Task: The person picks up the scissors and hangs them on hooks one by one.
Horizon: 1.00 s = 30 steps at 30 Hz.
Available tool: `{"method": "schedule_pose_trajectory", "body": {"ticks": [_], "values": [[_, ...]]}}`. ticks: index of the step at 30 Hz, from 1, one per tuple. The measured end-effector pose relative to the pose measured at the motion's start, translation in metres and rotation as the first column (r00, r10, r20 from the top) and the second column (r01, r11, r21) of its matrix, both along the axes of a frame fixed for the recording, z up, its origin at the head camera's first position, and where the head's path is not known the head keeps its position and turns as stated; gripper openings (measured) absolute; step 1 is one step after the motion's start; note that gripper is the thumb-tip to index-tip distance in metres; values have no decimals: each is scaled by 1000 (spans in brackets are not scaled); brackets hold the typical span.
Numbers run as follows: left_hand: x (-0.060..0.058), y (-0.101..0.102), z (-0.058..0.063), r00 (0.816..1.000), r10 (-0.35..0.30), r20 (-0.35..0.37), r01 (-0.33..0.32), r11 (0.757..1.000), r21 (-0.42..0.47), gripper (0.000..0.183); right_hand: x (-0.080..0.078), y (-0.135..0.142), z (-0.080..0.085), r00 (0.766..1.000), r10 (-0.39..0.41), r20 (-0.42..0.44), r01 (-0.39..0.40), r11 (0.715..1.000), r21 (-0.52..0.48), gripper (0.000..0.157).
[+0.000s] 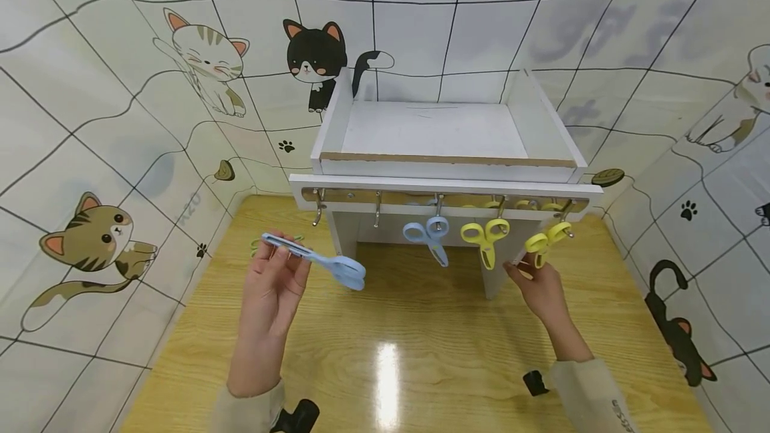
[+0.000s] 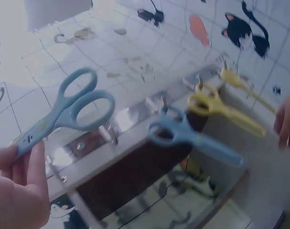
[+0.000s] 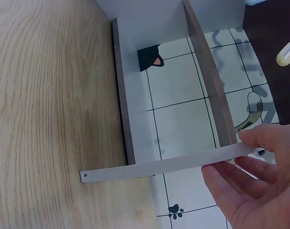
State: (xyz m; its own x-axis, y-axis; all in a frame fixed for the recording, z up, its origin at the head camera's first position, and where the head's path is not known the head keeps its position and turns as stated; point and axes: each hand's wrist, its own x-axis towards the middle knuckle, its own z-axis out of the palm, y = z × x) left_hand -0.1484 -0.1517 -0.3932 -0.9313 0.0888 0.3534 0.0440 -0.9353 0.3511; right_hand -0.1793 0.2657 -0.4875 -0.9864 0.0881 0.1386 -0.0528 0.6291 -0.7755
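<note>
My left hand (image 1: 273, 293) holds a pair of light blue scissors (image 1: 344, 271) by the blade end, handles pointing right, below the two left hooks. In the left wrist view, thumb and fingers pinch these blue scissors (image 2: 51, 117). My right hand (image 1: 540, 286) pinches the front edge of the white stand's right leg (image 3: 154, 168) between thumb and fingers. Just above it, yellow scissors (image 1: 544, 240) hang on the rightmost hook. Another yellow pair (image 1: 486, 236) and a blue pair (image 1: 428, 236) hang on neighbouring hooks.
The white stand (image 1: 445, 187) has a metal hook rail and an open tray top (image 1: 433, 129). Two hooks (image 1: 317, 209) at its left carry nothing. Green loops (image 1: 255, 246) show partly behind my left hand. The wooden table (image 1: 421, 333) meets cat-patterned walls.
</note>
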Motion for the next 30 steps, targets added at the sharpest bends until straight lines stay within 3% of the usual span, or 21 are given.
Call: {"method": "schedule_pose_trajectory", "body": {"ticks": [4,9,13,19,23,27,30], "values": [[2,18,-1,994,56,89,-64,994,90,24,0,0,1,1000,1,8,-1,1000,1,33],[-1,37,-4,967,152,206,-184,972,149,21,1,0,1,1000,1,29,0,1000,-6,36],[-4,49,-8,955,188,230,-228,960,162,17,1,0,1,1000,3,27,-3,1000,-9,36],[-13,60,-18,957,164,237,-220,947,234,14,2,-1,0,1000,-5,26,5,1000,-16,35],[-17,64,-30,946,149,287,-227,939,260,17,2,-2,-1,1000,-6,25,7,1000,-14,35],[-20,65,-43,933,117,339,-206,948,241,21,2,-2,-1,1000,-8,15,8,1000,-17,35],[-20,65,-55,938,70,339,-153,963,224,24,1,-2,-1,1000,-8,6,8,1000,-15,34]]}}
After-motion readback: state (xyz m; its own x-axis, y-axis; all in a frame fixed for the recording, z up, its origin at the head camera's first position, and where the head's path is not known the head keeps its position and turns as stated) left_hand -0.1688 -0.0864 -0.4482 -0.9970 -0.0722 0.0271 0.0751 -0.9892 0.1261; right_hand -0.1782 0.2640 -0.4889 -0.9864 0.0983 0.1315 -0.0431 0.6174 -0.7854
